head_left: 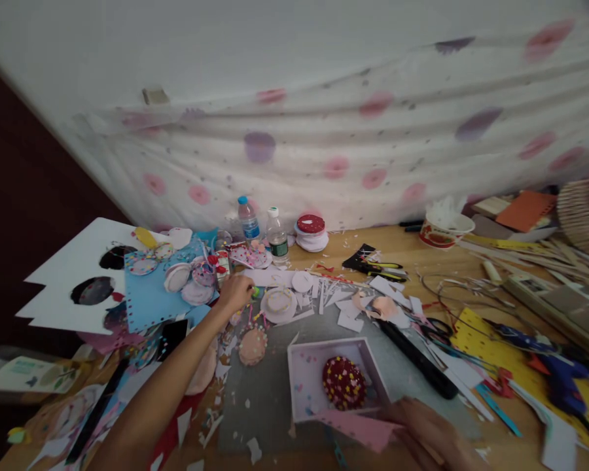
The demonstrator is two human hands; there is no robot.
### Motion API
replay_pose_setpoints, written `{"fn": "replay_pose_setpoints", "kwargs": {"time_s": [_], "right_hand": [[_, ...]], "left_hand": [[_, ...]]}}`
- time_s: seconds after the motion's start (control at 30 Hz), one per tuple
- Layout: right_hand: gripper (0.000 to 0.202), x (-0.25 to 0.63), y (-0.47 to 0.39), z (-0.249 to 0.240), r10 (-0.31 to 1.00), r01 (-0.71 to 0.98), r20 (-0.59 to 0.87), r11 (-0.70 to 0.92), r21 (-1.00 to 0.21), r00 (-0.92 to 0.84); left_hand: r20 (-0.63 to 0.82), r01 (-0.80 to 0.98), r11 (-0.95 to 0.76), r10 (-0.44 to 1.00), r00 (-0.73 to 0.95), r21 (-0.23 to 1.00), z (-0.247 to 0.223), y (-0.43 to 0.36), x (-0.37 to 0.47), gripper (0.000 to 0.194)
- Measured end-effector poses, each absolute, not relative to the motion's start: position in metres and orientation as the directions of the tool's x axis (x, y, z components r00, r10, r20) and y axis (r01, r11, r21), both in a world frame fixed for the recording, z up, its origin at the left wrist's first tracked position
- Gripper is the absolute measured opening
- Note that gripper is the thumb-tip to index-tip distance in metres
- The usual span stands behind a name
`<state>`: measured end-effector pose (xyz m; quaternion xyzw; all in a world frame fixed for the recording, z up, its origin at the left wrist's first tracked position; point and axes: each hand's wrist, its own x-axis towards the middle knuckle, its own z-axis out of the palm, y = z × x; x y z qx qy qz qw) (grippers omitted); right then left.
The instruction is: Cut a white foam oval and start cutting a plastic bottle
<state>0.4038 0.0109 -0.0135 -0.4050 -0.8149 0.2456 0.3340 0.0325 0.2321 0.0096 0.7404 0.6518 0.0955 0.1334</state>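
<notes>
My left hand [236, 292] reaches forward over the cluttered left-middle of the table, its fingers closed beside a small green and yellow item [255, 292]; what they hold, if anything, is too small to make out. At the lower right, my right hand [422, 425] is blurred, its fingers pressed on a pink sheet [360, 428] that crosses the near edge of a white box [304, 415]. Inside the box sits a dark red round piece [344, 383] dotted with yellow and pink bits. A peach round piece [252, 345] lies left of the box on the grey mat [265, 405].
Two bottles [249, 219] and a red-and-white round stack [311, 232] stand at the back. Right of the box lie a black tool [417, 360], scissors [438, 330] and a blue glue gun [562, 383]. A paper bowl [444, 229] is at the back right. Paper scraps are scattered about.
</notes>
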Motion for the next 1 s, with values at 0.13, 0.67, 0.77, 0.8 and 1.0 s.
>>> {"fn": "replay_pose_setpoints", "kwargs": {"time_s": [0.13,0.67,0.77,0.8,1.0], "right_hand": [[0.023,0.403,0.016,-0.004,0.843,0.442,0.245,0.473,-0.762,-0.479],[0.015,0.351,0.072,0.03,0.851,0.712,-0.059,0.397,-0.58,-0.522],[0.015,0.348,0.072,0.03,0.819,0.682,-0.092,0.404,-0.61,-0.567],[0.014,0.347,0.072,0.03,0.805,0.669,-0.102,0.408,-0.621,-0.585],[0.016,0.345,0.067,0.033,0.752,0.641,-0.117,0.457,-0.616,-0.649]], "left_hand": [[0.117,0.825,-0.151,0.988,0.104,0.545,0.031,0.202,0.034,0.024],[-0.167,-0.348,0.16,0.986,0.009,0.924,0.019,0.028,0.097,0.037],[-0.124,-0.125,0.128,0.991,0.045,0.984,0.014,0.021,0.102,0.026],[-0.089,-0.059,0.093,0.994,0.059,0.994,0.014,0.02,0.104,0.024],[0.073,0.115,-0.084,0.993,0.097,0.99,0.012,0.02,0.119,0.021]]}}
